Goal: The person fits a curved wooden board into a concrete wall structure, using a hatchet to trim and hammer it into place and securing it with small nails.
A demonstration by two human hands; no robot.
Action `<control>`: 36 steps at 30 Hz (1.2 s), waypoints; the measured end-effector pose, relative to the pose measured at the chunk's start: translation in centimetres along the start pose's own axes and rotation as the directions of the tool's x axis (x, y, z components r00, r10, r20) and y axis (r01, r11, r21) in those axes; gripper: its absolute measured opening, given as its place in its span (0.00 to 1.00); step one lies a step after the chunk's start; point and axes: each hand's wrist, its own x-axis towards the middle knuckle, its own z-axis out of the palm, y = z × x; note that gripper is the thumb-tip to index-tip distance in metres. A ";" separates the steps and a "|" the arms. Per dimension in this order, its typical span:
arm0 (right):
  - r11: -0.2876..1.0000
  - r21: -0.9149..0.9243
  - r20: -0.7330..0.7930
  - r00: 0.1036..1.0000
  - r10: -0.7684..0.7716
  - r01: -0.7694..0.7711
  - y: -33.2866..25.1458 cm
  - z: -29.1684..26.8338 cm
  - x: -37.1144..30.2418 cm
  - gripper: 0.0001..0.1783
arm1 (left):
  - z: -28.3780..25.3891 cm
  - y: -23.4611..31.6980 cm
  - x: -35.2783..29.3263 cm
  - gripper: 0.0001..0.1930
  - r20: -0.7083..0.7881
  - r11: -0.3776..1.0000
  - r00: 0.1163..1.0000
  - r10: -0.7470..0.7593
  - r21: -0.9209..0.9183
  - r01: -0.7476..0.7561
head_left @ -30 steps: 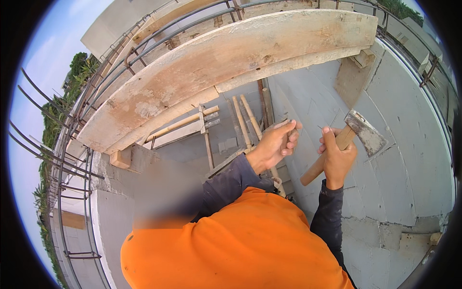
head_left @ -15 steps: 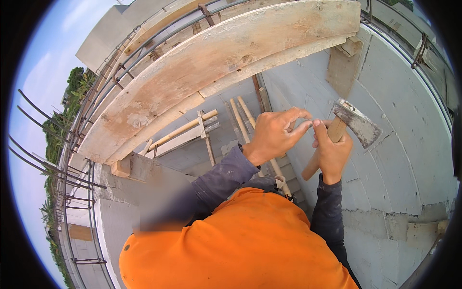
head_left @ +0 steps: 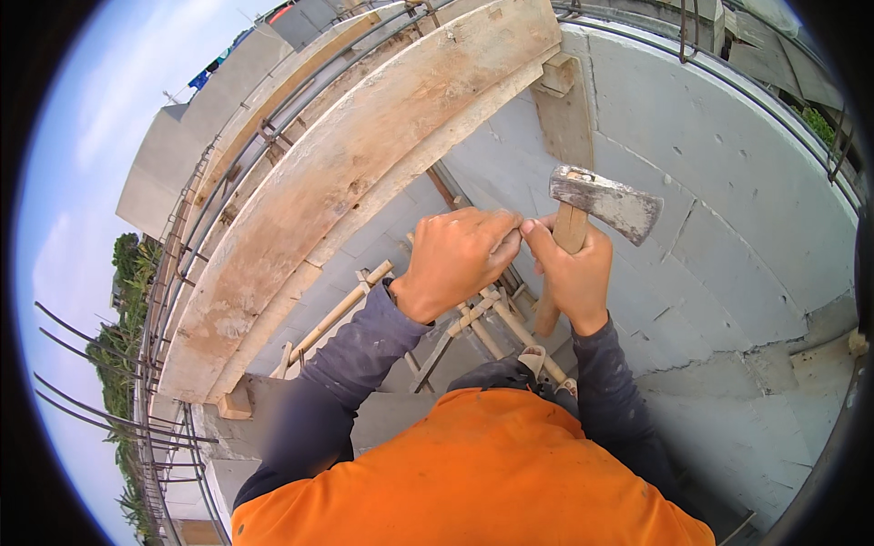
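Your right hand (head_left: 577,275) gripped one hatchet (head_left: 587,200) by its handle; your left hand (head_left: 458,257) met it at the fingertips, whether gripping anything I couldn't tell. Open room separated both hands from the edge of one board (head_left: 382,127).

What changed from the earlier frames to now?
The left hand has closed in toward the right hand; the two now appear to touch. The camera view has turned too. The hatchet stays in the right hand. Anything pinched between them is too small to tell.
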 end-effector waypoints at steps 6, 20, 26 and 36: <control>0.995 0.090 0.008 0.999 -0.040 0.039 -1.1 -0.5 1.2 0.14 | -0.9 -0.8 3.7 0.06 -0.081 1.000 0.997 0.008 0.010 -0.008; 0.771 0.373 0.425 0.834 0.352 -0.515 7.5 -2.6 -11.6 0.32 | -4.0 -3.9 7.3 0.10 -0.196 0.910 0.942 -0.272 0.265 0.318; 0.895 0.184 0.396 0.864 0.311 -0.407 9.1 -3.8 -11.3 0.33 | -2.8 -3.9 7.5 0.10 -0.256 0.875 0.940 -0.226 0.370 0.312; 0.921 -0.137 0.222 0.918 -0.329 0.364 4.8 -0.7 -0.1 0.40 | -2.3 -4.4 7.6 0.08 -0.295 0.847 0.938 -0.183 0.437 0.303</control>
